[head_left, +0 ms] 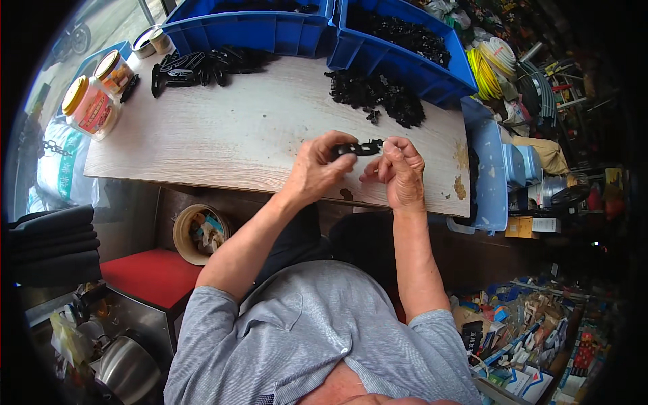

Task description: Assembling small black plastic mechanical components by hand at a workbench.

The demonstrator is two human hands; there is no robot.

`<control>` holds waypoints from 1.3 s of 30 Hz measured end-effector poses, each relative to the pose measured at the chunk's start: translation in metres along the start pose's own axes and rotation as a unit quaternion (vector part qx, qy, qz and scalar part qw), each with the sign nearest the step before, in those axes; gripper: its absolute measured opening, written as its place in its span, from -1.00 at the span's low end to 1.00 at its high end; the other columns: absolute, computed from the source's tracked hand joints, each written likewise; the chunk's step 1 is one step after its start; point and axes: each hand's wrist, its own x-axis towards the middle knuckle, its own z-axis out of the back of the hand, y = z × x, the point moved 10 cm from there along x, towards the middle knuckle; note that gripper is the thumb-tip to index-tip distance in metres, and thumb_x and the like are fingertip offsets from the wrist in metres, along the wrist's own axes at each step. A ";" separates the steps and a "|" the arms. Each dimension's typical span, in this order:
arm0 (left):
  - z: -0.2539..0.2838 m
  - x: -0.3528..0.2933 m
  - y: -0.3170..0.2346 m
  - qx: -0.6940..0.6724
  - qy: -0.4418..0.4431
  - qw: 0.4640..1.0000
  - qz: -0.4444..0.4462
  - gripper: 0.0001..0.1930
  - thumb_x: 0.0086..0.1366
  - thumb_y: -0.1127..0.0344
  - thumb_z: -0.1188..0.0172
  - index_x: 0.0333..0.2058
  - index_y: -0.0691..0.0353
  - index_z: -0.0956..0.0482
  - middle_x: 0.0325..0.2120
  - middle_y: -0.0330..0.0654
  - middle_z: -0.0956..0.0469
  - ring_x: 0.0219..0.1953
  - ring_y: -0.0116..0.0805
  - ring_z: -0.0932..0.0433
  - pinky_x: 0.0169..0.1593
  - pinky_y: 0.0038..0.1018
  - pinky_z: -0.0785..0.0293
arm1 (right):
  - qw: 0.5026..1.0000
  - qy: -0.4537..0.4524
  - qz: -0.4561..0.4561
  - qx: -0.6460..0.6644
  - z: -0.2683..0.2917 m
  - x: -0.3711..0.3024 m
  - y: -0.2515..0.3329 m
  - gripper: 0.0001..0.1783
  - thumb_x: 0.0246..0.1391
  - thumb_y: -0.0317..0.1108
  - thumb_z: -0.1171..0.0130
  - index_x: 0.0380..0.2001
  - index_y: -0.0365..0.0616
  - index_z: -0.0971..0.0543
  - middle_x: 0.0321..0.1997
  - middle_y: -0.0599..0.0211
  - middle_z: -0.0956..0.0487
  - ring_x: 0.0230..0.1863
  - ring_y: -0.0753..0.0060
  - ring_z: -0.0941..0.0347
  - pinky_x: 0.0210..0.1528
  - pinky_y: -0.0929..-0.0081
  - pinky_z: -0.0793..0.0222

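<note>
Above the near edge of the table, my left hand (317, 167) is closed round a slim black plastic part (365, 148), its thumb lying along the near side. The part is held level and pokes out to the right, with small notches and pale spots on it. At that right end, my right hand (405, 172) has thumb and forefinger pinched together; its other fingers are loosely curled. Whether a separate small piece is between those fingertips is too small to tell. Behind my hands lies a heap of small black plastic pieces (398, 101). Longer black parts (196, 67) are piled at the far left.
Two blue bins (405, 57) (246, 34) of black parts stand along the table's (202, 135) far edge. Jars (91, 108) stand at the left. A waste bucket (181, 236) is below the table, and a pale blue tub (489, 175) adjoins its right side.
</note>
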 end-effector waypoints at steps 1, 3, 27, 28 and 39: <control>-0.010 0.000 0.005 -0.039 0.017 0.999 0.024 -0.72 0.28 0.42 -0.23 -0.04 0.32 -0.56 -0.41 -0.26 -0.61 -0.40 -0.59 -0.55 -0.32 -0.61 -0.50 | 1.000 0.014 0.001 0.008 -0.001 -0.001 0.000 -0.84 0.13 -0.30 -0.30 -0.25 -0.07 -0.59 -0.72 0.44 -0.43 -0.62 0.45 -0.50 -0.54 0.36 -0.58; -0.020 0.002 0.001 -0.052 0.025 0.998 0.034 -0.72 0.28 0.41 -0.23 -0.05 0.34 -0.56 -0.40 -0.26 -0.61 -0.39 -0.58 -0.56 -0.30 -0.60 -0.51 | 1.000 0.012 0.006 0.007 0.000 -0.002 0.001 -0.85 0.11 -0.33 -0.32 -0.26 -0.08 -0.60 -0.71 0.48 -0.43 -0.62 0.51 -0.49 -0.52 0.45 -0.55; -0.015 0.012 0.001 -0.110 -0.048 0.992 0.049 -0.76 0.22 0.30 -0.25 -0.37 0.45 -0.59 -0.56 -0.16 -0.58 -0.55 -0.51 -0.55 -0.45 -0.55 -0.53 | 0.998 0.038 -0.052 -0.003 -0.005 0.001 -0.002 -0.77 0.07 -0.38 -0.36 -0.23 -0.13 -0.53 -0.60 0.48 -0.47 -0.65 0.55 -0.45 -0.51 0.51 -0.52; -0.015 0.011 0.000 -0.107 -0.051 0.992 0.048 -0.76 0.22 0.30 -0.25 -0.37 0.45 -0.59 -0.56 -0.16 -0.58 -0.55 -0.51 -0.55 -0.45 -0.55 -0.53 | 0.998 0.024 -0.044 -0.031 -0.008 0.002 0.001 -0.68 0.06 -0.29 -0.37 -0.20 -0.14 -0.50 -0.66 0.48 -0.42 -0.70 0.52 -0.41 -0.53 0.50 -0.49; -0.014 0.007 0.007 -0.163 -0.045 0.984 0.057 -0.87 0.23 0.40 -0.25 -0.35 0.38 -0.60 -0.50 -0.24 -0.57 -0.54 -0.57 -0.52 -0.44 -0.61 -0.52 | 0.987 0.049 -0.054 -0.142 -0.018 0.000 0.001 -0.67 0.09 -0.17 -0.24 -0.62 -0.07 -0.42 -0.78 0.48 -0.32 -0.79 0.57 -0.26 -0.67 0.54 -0.35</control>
